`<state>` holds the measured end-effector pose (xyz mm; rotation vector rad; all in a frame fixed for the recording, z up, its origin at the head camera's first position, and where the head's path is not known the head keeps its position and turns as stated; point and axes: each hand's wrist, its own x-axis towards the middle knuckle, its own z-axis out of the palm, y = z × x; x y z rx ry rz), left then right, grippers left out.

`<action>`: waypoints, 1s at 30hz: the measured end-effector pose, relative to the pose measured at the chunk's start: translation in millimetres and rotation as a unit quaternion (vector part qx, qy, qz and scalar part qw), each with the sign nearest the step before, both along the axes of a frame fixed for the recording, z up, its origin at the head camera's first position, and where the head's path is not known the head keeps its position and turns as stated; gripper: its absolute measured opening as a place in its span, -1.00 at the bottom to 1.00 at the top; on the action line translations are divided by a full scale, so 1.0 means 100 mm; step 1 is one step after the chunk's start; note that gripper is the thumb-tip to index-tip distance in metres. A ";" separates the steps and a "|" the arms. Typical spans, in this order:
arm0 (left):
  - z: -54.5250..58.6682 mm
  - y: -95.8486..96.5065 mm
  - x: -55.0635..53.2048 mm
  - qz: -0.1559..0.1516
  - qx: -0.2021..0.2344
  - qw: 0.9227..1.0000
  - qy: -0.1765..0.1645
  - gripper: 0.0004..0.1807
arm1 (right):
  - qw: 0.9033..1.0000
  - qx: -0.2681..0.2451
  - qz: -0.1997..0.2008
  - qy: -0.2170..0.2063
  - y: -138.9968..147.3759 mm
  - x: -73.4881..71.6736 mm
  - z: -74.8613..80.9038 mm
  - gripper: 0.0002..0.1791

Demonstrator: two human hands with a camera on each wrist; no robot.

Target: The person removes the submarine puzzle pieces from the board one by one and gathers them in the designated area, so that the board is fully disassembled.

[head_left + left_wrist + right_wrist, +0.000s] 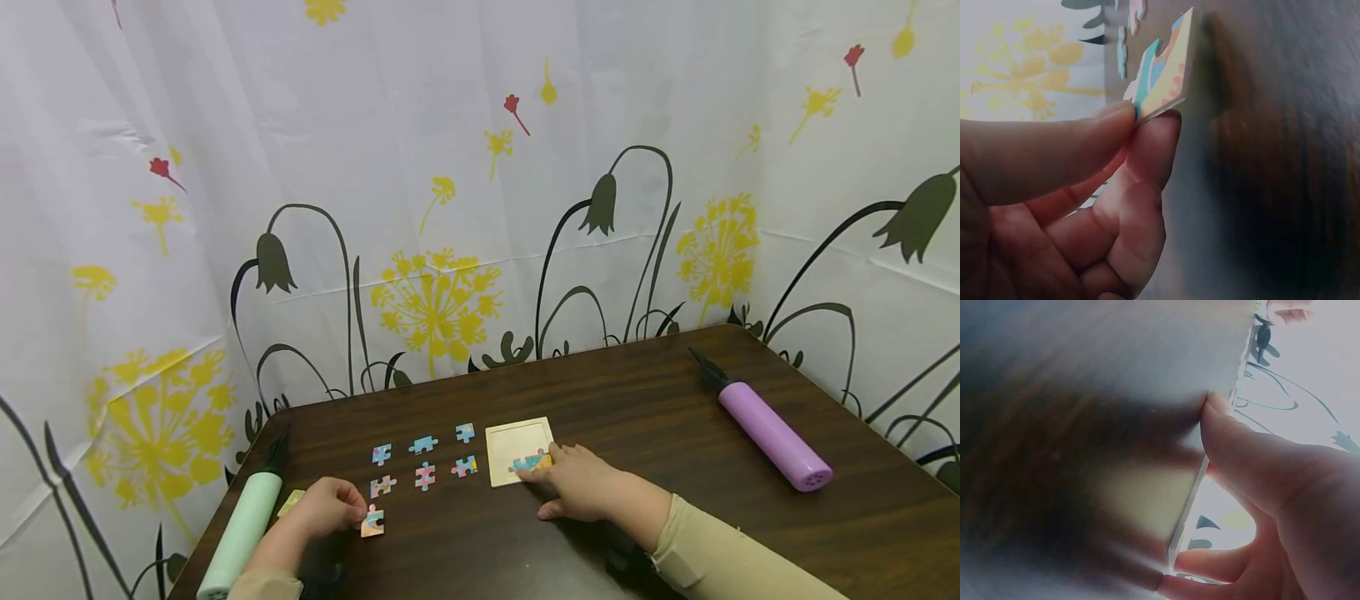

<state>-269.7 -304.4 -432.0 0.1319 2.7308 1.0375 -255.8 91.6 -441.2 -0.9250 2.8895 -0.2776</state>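
My left hand (327,507) pinches a jigsaw piece (372,523) between thumb and fingertips. In the left wrist view this piece (1169,75) is tilted up, its printed face yellow, teal and blue. Farther right, my right hand (588,487) lies over the lower right corner of a pale wooden puzzle tray (506,435), fingers extended and thumb down on the table. Joined blue and yellow pieces (529,462) lie along the tray's lower side, partly hidden by the fingers. The right wrist view shows the right thumb (1235,437) at the tabletop and the tray's edge below it.
Several loose jigsaw pieces (425,476) lie in two rows left of the tray. A mint green hand pump (242,533) lies at the table's left edge, beside a small yellow item (291,502). A purple pump (776,437) lies at right. A flowered curtain (450,208) hangs behind the table.
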 end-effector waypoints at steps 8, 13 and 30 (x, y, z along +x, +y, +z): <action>-0.08 -0.03 0.00 0.041 -0.016 0.999 0.010 -0.94 | 1.000 0.006 0.008 0.016 0.00 0.00 0.00 -0.33; 0.04 0.02 -0.04 0.051 -0.030 0.997 0.051 -0.93 | 1.000 0.007 0.007 0.017 0.00 -0.01 -0.02 -0.33; 0.32 1.24 -0.32 -0.029 0.031 0.997 0.070 -0.94 | 1.000 0.006 0.004 0.007 0.00 0.00 -0.01 -0.33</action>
